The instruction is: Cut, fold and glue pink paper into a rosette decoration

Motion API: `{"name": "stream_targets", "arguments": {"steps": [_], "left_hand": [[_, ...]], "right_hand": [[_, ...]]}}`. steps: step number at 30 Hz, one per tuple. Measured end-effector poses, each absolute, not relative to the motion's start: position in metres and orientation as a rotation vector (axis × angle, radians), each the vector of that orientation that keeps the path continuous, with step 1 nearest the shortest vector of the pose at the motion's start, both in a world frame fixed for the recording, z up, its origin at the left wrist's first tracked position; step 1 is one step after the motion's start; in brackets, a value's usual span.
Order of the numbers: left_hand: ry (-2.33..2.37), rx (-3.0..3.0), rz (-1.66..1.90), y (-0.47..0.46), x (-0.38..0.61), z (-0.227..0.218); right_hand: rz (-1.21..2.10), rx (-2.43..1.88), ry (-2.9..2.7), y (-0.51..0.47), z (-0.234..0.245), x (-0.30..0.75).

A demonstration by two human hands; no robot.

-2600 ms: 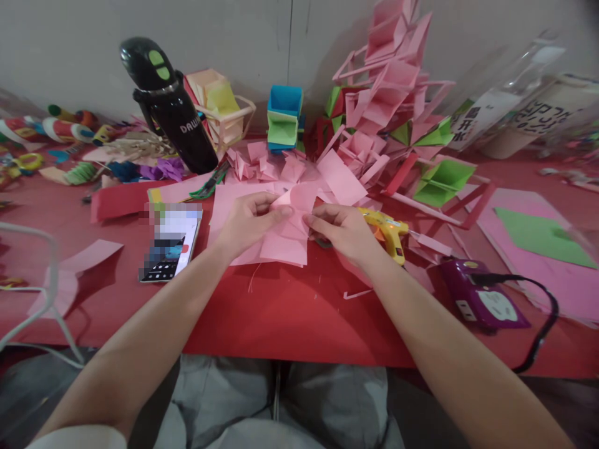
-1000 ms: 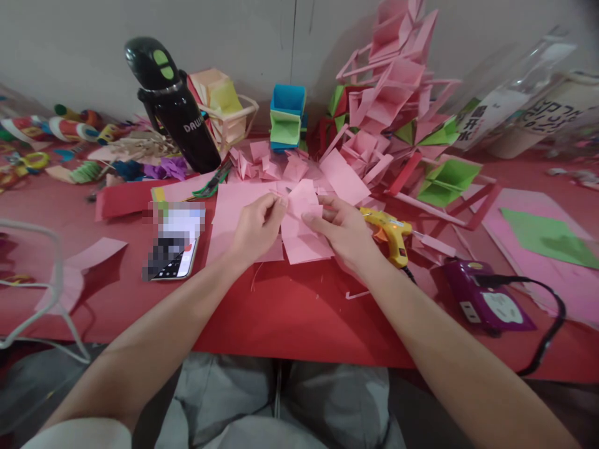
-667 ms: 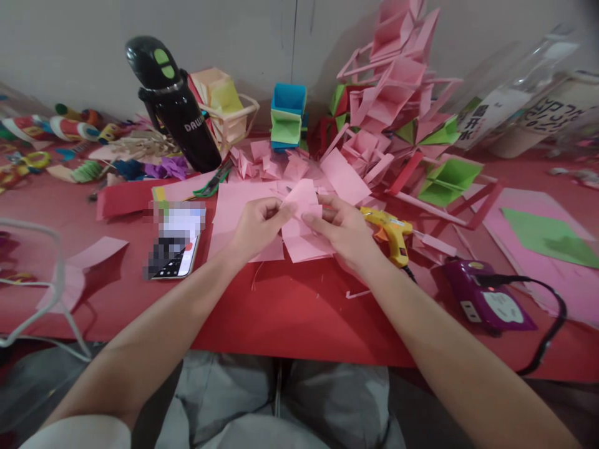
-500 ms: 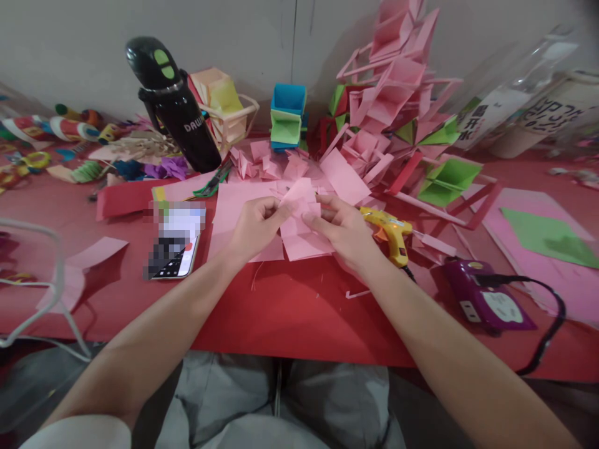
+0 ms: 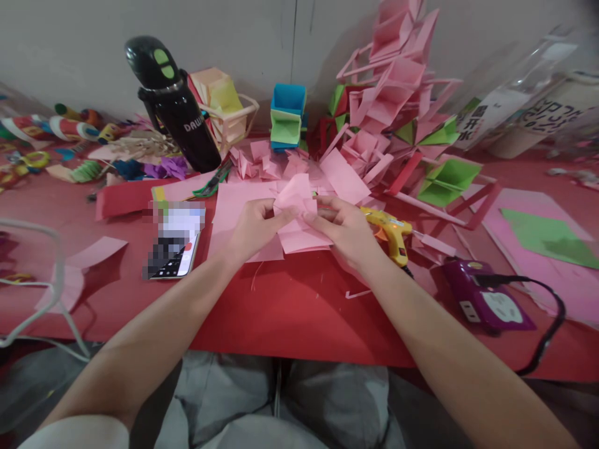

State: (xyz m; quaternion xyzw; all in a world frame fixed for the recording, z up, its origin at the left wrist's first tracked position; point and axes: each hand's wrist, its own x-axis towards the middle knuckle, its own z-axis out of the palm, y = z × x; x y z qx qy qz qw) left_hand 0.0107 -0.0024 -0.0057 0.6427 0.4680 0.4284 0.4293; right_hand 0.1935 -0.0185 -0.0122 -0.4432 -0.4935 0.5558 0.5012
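The black flask (image 5: 186, 128) is lettered "DAW" in white, the rest running round its side; its lid is shut and its contents are hidden. At the right, a clear bottle (image 5: 545, 59) leans in view, its white label (image 5: 498, 106) printed with dark Chinese characters, the lower ones 开水. Writing on the pale cup (image 5: 556, 118) beside it is too blurred to read. A blue paper box (image 5: 288, 96) sits open-mouthed above a green one (image 5: 286, 128). Mid-tabletop (image 5: 299, 318), the left hand (image 5: 257, 226) and right hand (image 5: 345, 232) pinch a folded pink paper (image 5: 302, 236) between thumbs and fingers, over a flat pink sheet (image 5: 234, 209).
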Motion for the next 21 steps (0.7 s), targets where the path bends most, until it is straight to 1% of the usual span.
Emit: {"name": "stream_targets", "arguments": {"steps": [5, 11, 21], "left_hand": [[1.184, 1.567, 1.088, -0.0009, 0.0088, -0.0092], [1.176, 1.555, 1.107, 0.002, 0.0057, -0.0108], [1.208, 1.701, 1.134, -0.0039, 0.0107, -0.0105]], "right_hand": [[1.357, -1.085, -1.2, -0.0173, -0.0122, 0.1955], [1.29, -1.143, -1.213, -0.0152, -0.0107, 0.2001], [1.4, -1.163, -1.267, -0.0183, -0.0082, 0.2012]]}}
